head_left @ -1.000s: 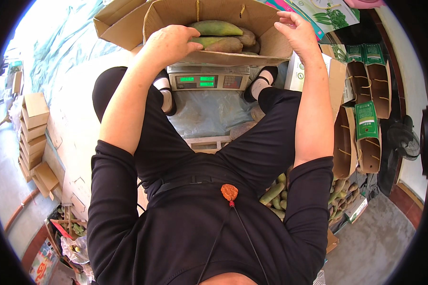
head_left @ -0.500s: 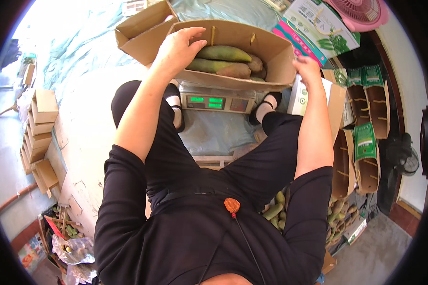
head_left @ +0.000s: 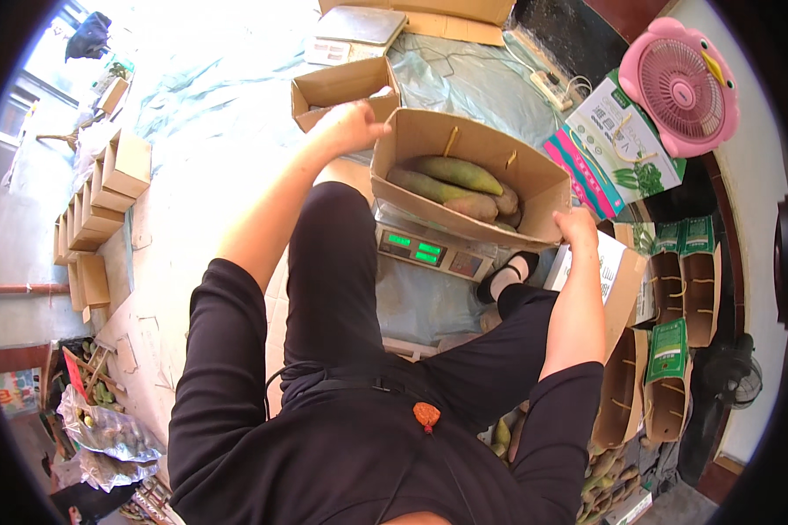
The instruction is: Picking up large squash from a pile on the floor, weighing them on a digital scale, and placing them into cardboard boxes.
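Observation:
A brown cardboard box with yellow cord handles stands open on a scale with lit green displays. Inside lie several long green radishes, some brownish at the end. My left hand is at the box's left end, its fingers curled at the rim. At the right end, my right hand pinches the corner of the rim between thumb and fingers.
A smaller open box stands behind on the left. To the right are a pink fan, a printed carton and several open gift boxes. More radishes lie at lower right. Empty cartons line the left.
The view has shifted, so the box appears lower and farther right. My left hand has gone from reaching over the box with spread fingers to curling them at its left rim.

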### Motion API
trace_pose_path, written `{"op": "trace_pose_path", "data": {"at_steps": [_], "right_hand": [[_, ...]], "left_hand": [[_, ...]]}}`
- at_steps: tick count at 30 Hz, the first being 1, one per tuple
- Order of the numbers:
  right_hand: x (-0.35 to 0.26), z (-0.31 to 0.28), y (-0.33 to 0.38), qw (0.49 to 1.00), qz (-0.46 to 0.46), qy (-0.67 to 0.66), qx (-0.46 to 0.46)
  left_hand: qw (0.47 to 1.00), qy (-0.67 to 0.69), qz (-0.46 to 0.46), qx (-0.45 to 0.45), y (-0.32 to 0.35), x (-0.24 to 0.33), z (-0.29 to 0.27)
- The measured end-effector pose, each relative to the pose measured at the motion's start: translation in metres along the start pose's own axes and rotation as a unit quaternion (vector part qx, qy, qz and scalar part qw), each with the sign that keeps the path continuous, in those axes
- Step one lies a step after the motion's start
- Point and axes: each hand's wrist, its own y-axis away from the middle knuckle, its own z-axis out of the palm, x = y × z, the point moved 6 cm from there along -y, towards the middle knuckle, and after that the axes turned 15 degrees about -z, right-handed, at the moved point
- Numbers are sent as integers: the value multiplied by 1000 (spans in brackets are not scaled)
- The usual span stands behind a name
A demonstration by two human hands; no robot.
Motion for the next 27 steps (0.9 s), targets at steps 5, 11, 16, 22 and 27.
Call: {"op": "trace_pose_path", "data": {"at_steps": [5, 11, 16, 22, 27], "right_hand": [[-1, -3, 4, 1000, 5, 18, 3], [-21, -9, 10, 998, -18, 59, 23], [-30, -16, 12, 990, -86, 77, 80], [-62, -26, 17, 981, -139, 57, 119], [-128, -21, 10, 968, -220, 29, 118]], "left_hand": [[992, -65, -47, -100, -3, -17, 52], [980, -65, -142, -122, -7, -22, 66], [977, -55, -158, -134, -2, -29, 64], [983, 8, -151, -100, 0, -62, 50], [982, 77, -164, -53, 18, -133, 28]]}}
